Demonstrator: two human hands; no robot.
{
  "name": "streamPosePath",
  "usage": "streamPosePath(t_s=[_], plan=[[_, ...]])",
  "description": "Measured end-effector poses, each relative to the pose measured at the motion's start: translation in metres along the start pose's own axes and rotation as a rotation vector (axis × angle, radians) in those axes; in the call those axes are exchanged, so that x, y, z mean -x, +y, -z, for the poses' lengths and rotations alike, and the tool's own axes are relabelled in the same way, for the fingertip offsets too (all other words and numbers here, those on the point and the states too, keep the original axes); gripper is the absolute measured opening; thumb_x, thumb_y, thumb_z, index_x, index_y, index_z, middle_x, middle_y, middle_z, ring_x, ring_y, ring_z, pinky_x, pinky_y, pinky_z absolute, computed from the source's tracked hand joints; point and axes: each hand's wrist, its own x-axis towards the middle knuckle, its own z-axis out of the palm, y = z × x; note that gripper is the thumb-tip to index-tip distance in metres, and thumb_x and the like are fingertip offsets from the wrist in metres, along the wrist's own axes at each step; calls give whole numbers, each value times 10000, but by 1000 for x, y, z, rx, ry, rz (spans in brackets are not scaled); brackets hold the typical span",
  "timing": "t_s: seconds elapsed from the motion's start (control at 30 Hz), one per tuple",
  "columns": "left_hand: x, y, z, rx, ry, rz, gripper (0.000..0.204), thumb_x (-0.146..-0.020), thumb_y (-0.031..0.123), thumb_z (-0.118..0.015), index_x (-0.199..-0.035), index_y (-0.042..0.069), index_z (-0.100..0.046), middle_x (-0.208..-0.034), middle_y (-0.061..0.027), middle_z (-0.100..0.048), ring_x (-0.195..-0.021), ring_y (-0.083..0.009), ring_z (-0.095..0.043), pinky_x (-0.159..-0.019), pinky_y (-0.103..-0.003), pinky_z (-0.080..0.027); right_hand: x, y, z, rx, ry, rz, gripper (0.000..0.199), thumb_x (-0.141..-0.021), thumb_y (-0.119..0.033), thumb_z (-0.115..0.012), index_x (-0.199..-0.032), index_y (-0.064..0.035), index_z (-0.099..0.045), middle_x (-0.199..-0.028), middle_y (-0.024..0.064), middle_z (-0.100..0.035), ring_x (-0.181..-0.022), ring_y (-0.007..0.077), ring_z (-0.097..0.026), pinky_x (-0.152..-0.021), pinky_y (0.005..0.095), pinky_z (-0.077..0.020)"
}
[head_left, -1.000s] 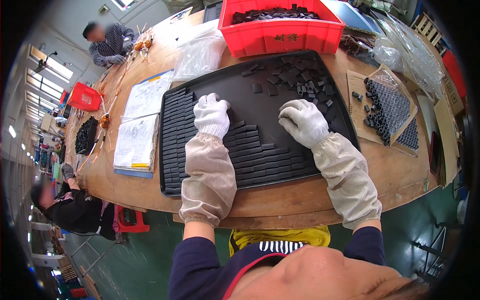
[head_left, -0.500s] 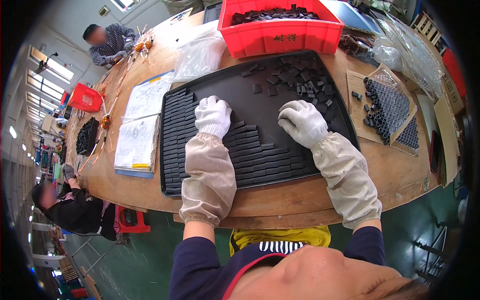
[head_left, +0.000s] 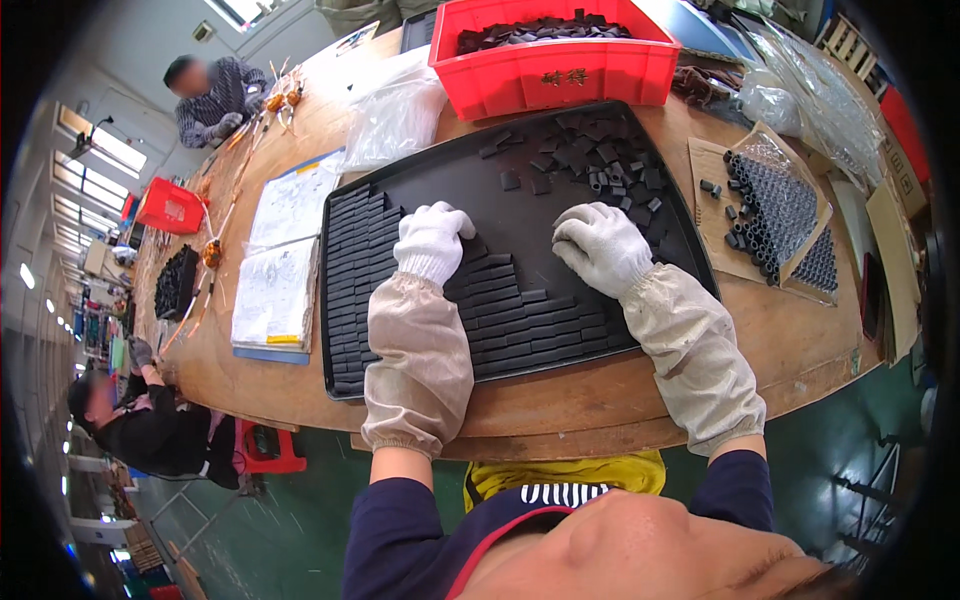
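At the centre of the frame, flat black pieces (head_left: 540, 320) lie in close, neat rows on a dark tray (head_left: 530, 225), filling its left side and stepping down along its lower edge toward the lower right. Judging by this, roughly half of the tray looks covered; its upper middle is bare but for a few strays, and a loose heap (head_left: 580, 150) at its upper right, with some short tubes among the flat pieces, is not yet lined up.

The gloved left hand (head_left: 432, 240) is over the inner edge of the rows, its fingers curled inward; whether they grip a piece cannot be told. The gloved right hand (head_left: 600, 245) is over the tray's right half, just below the heap, fingers loosely bent downward, with nothing visible in them, though their undersides are hidden.

Beyond the tray, on the wooden tabletop (head_left: 540, 412), a red bin (head_left: 560, 88) at the top of the frame holds many more dark pieces. Clear plastic bags (head_left: 395, 120) and open papers (head_left: 275, 290) lie to the left, and black tubes (head_left: 760, 215) on cardboard to the right. Two co-workers (head_left: 222, 100) sit at the far left.
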Motion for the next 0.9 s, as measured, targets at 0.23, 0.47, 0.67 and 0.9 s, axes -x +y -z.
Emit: streamPosePath(t_s=[0.23,0.47,0.67,0.9], plan=[[-11,5,-17,519,387,-64,248,-918,7,-615,-1127,83,-725,-1069,-105,-719,-1072,-255,-679,-956,-360,-527,-1,0,-4,4,31,15,126,-860,-237,-725,-914,-126,-701,-995,47,-673,-985,293,-642,-860,432,-504],[-64,58,-3,511,117,-249,275,-921,90,-656,-1192,95,-702,-1153,-121,-692,-1118,-280,-663,-975,-365,-519,0,-1,-9,46,41,-11,136,-819,-215,-750,-906,-121,-706,-986,34,-688,-963,272,-653,-835,422,-514],[-150,85,-1,58,-215,-288,943,-741,370,-827,-1541,237,-346,-1518,-200,-402,-1296,-421,-512,-1095,-509,-440,1,0,-13,62,34,-28,138,-815,-223,-742,-902,-122,-710,-996,34,-691,-958,271,-656,-837,425,-515],[-195,114,0,-22,-464,-240,1168,-675,471,-865,-1621,266,-211,-1589,-301,-269,-1421,-474,-396,-1146,-485,-394,3,1,-16,74,20,-30,147,-811,-234,-738,-896,-118,-707,-980,44,-687,-948,277,-658,-837,426,-517]])
